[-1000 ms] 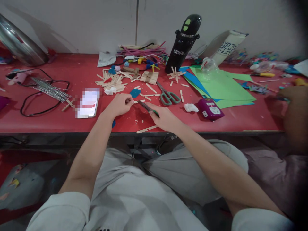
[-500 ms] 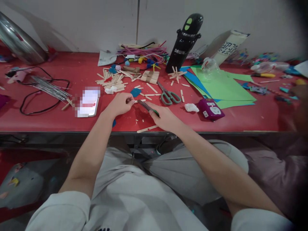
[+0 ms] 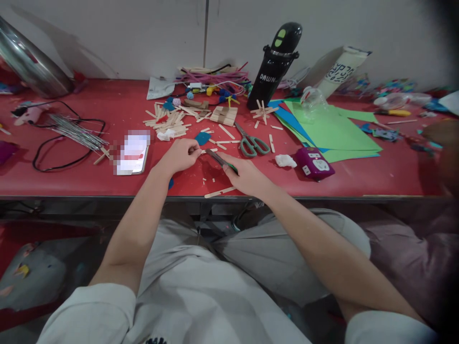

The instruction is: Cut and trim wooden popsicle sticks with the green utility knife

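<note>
My left hand rests on the red table, fingers pinched on a short wooden craft stick that juts to the right. My right hand is closed round a slim cutter with a green handle; its blade end points up-left and meets the stick. Both hands sit near the table's front edge. A longer stick lies on the edge just below them.
A phone lies left of my left hand. Behind are a heap of craft sticks, scissors, a black bottle, green and blue paper sheets, a purple box. Wires lie left. Another person sits at right.
</note>
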The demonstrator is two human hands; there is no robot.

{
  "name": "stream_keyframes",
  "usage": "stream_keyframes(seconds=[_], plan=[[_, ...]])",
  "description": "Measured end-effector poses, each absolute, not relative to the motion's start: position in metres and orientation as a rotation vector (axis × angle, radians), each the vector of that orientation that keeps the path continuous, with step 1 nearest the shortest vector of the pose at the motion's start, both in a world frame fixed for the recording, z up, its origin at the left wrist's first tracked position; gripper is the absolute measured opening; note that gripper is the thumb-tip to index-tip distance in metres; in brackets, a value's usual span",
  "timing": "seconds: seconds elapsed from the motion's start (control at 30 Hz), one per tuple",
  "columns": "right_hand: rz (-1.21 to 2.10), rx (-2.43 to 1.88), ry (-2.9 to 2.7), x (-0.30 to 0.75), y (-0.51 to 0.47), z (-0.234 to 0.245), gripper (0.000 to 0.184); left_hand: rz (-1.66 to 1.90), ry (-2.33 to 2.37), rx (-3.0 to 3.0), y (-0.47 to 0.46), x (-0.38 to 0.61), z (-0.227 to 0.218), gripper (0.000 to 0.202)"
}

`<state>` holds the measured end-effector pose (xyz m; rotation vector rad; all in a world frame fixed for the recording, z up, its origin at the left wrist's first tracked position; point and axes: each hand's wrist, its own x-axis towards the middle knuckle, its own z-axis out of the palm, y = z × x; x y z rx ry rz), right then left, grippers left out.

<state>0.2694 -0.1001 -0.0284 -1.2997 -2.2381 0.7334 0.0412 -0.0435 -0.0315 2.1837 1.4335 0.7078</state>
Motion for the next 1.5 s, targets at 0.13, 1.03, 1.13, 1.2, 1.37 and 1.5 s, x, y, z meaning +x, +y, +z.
stream_keyframes(seconds=[0.13,1.03,1.13,1.2,1.37,1.5], plan=[[0.728,-1.277,-2.243,0.2692,-0.1,-0.0285,0.059,0.709,1.446,2.211,-0.0434,0.0415,-0.0315,0.021],[0.695,-1.308,-2.217,0.2681,-0.0999,-0.0313,0.057,0.701,1.455,2.242,-0.04,0.0402,-0.037,0.02],[0.698,-1.299,-2.212,0.2683,-0.0994,-0.0322,0.057,0.709,1.45,2.249,-0.0397,0.0401,-0.0372,0.019],[0.701,-1.304,-2.202,0.2685,-0.0992,-0.0328,0.057,0.713,1.453,2.255,-0.0396,0.04,-0.0372,0.019],[0.722,-1.332,-2.192,0.2687,-0.0994,-0.0329,0.057,0.699,1.456,2.251,-0.0406,0.0408,-0.0356,0.019],[0.716,-1.331,-2.214,0.2684,-0.1,-0.0312,0.058,0.694,1.465,2.256,-0.0417,0.0421,-0.0342,0.021]])
